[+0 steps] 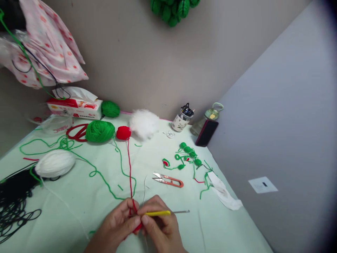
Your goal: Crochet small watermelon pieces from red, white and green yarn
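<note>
While the left hand (116, 223) has thumb and fingers drawn close on a small piece of red yarn work (138, 227), the right hand (164, 230) pinches a slim, yellow-handled metal crochet hook (158, 213) beside it, over the pale green tabletop (226, 228). Risk: a slackened pinch could drop a loop; whether the hook's covered end sits in the work cannot be told.

Item: red yarn strand (130, 168), nearly straight, from the left hand to a small red yarn ball (123, 133). Risk: a hard tug could roll the ball or overtighten a stitch.

Item: thin pale thread (144, 189) and loose green yarn strand (105, 182), both near the fingers. Risk: either could snag in the work.

Item: orange-handled metal thread snips (168, 180), points towards the red strand. Risk: a careless reach could prick a finger or nick yarn.
</note>
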`<control>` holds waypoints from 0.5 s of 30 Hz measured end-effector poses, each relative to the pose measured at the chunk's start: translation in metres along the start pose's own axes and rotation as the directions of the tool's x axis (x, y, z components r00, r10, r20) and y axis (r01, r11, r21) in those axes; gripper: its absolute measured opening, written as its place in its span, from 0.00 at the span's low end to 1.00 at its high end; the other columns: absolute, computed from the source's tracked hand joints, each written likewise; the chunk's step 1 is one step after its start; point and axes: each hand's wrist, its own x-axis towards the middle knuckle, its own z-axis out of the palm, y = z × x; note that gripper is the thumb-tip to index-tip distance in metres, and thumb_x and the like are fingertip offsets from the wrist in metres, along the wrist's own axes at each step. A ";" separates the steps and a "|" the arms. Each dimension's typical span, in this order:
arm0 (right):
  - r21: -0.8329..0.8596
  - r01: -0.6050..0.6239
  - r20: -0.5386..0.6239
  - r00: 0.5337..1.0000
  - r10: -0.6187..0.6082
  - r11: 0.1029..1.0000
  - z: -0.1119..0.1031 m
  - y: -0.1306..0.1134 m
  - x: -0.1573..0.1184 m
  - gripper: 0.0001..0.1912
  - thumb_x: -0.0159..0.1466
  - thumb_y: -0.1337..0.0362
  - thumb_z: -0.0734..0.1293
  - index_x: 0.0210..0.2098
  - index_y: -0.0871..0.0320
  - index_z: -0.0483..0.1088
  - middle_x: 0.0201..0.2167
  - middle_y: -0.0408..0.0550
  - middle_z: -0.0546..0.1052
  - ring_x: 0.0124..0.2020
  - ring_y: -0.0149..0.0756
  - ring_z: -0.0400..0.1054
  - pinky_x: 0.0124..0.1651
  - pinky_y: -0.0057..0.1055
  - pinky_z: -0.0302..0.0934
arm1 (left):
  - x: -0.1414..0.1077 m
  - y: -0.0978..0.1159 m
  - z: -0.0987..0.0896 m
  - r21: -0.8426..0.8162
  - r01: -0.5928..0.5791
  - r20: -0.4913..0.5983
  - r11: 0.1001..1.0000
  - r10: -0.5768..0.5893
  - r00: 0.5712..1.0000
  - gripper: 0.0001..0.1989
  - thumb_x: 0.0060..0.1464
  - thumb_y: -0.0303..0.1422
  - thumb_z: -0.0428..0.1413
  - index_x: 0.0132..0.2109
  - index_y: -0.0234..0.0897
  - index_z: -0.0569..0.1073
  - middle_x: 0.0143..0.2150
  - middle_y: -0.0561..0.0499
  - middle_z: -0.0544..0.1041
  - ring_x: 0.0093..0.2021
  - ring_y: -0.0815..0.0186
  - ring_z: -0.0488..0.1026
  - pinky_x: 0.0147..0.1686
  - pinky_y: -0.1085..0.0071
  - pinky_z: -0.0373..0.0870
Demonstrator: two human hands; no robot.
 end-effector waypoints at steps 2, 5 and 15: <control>-0.031 0.019 -0.015 1.000 -0.020 0.999 0.002 -0.006 0.000 0.08 0.70 0.60 0.69 0.42 0.51 0.81 0.36 0.47 0.72 0.28 0.29 0.71 0.31 0.28 0.65 | -0.004 0.002 0.004 0.032 -0.033 -0.028 0.999 0.034 0.999 0.27 0.41 0.52 0.74 0.37 0.38 0.75 0.29 0.54 0.75 0.28 0.69 0.68 0.32 0.70 0.61; -0.022 0.044 -0.028 0.999 -0.044 0.999 0.004 -0.019 -0.002 0.08 0.70 0.59 0.69 0.40 0.53 0.81 0.35 0.45 0.72 0.27 0.29 0.71 0.30 0.28 0.65 | -0.014 0.007 0.014 0.067 -0.086 -0.031 0.994 0.088 0.996 0.27 0.42 0.51 0.74 0.40 0.39 0.75 0.31 0.53 0.75 0.31 0.65 0.71 0.35 0.68 0.65; -0.150 0.311 -0.004 0.949 -0.315 0.939 -0.001 -0.073 -0.032 0.07 0.70 0.65 0.70 0.45 0.48 0.81 0.39 0.46 0.78 0.36 0.31 0.72 0.38 0.30 0.69 | -0.071 0.041 0.059 0.177 -0.237 0.088 0.955 0.225 0.970 0.11 0.56 0.38 0.68 0.44 0.41 0.79 0.37 0.54 0.79 0.39 0.67 0.75 0.44 0.71 0.69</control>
